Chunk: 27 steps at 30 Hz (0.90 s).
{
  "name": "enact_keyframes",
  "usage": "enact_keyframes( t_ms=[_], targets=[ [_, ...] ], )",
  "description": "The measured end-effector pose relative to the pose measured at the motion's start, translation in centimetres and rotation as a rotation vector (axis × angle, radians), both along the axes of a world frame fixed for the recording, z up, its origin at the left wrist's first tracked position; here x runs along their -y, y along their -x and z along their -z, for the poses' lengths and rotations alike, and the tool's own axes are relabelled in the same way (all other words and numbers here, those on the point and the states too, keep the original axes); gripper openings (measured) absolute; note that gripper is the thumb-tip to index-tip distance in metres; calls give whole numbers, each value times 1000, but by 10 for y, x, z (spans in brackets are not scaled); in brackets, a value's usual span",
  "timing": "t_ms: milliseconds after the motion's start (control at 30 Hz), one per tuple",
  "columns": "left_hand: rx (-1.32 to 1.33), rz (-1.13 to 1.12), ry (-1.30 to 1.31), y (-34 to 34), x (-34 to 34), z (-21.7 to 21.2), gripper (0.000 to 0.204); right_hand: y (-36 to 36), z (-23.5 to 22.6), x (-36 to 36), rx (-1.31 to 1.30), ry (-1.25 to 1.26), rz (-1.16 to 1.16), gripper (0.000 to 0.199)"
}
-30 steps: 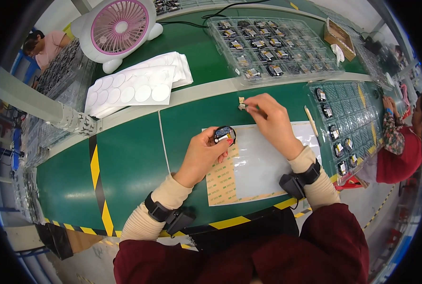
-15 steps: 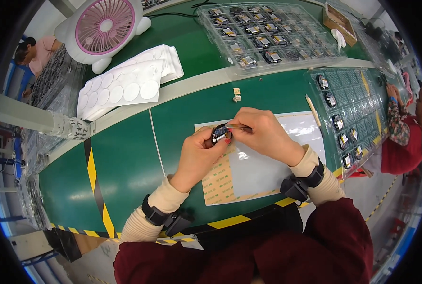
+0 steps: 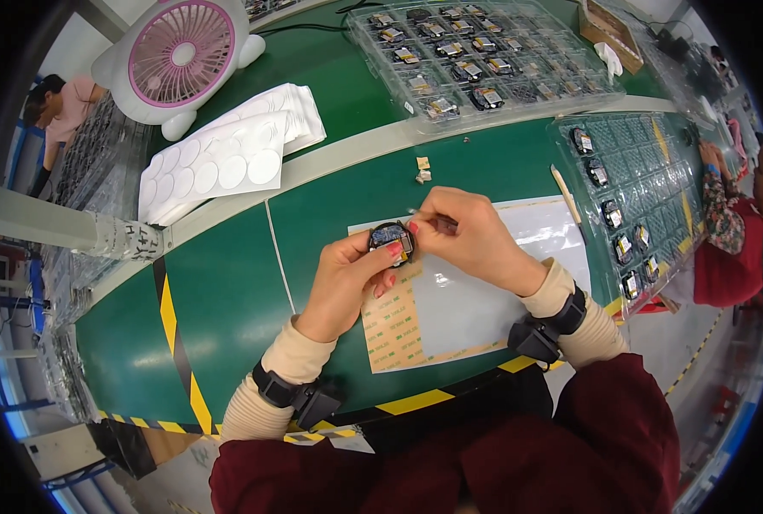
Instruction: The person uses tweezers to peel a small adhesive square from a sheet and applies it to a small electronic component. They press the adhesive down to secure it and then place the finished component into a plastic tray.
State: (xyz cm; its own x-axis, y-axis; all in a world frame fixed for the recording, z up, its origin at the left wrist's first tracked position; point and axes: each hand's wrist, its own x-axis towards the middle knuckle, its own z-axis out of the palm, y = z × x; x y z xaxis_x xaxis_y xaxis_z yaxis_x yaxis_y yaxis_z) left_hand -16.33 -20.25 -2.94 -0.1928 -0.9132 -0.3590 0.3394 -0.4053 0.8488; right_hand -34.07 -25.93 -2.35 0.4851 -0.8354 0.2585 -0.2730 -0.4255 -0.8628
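My left hand [image 3: 349, 276] is closed on a round black electronic module [image 3: 393, 233], which resembles a watch body. Its blue circuit board and a silver part face up, with the thumb lying across the lower part. My right hand [image 3: 474, 235] is closed in a pinch at the module's right side. From its fingers a slim tool [image 3: 412, 212] sticks out, mostly hidden, so its exact kind is unclear. Both hands are above a white sheet [image 3: 475, 295] with a tan printed backing strip [image 3: 391, 330].
Right of the sheet lie a pale pointed stick [image 3: 565, 190] and a clear tray [image 3: 647, 184] with several modules. Another loaded tray [image 3: 527, 94] stands behind. Round white stickers [image 3: 214, 171] and a fan [image 3: 183, 56] are at the back left. Small tan scraps [image 3: 423, 169] lie beyond my hands.
The module has turned to show more of its circuit board, and my left thumb now lies over it. The tool in my right hand has swung up, away from the module.
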Motion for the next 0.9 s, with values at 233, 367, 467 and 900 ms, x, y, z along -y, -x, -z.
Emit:
enact_keyframes(
  t_ms=[233,367,467,900],
  targets=[
    [-147,-51,-38,-3,2,0,17,9,-1,8,108,-358,2,12],
    [-163,-49,-10,-2,2,-3,18,8,-9,4,115,-393,-55,12],
    [-133,-50,34,-1,2,1,18,6,-12,2,106,-379,-57,13],
    [75,-30,150,4,-2,4,16,1,-13,-6,71,-294,-4,8]
  ],
)
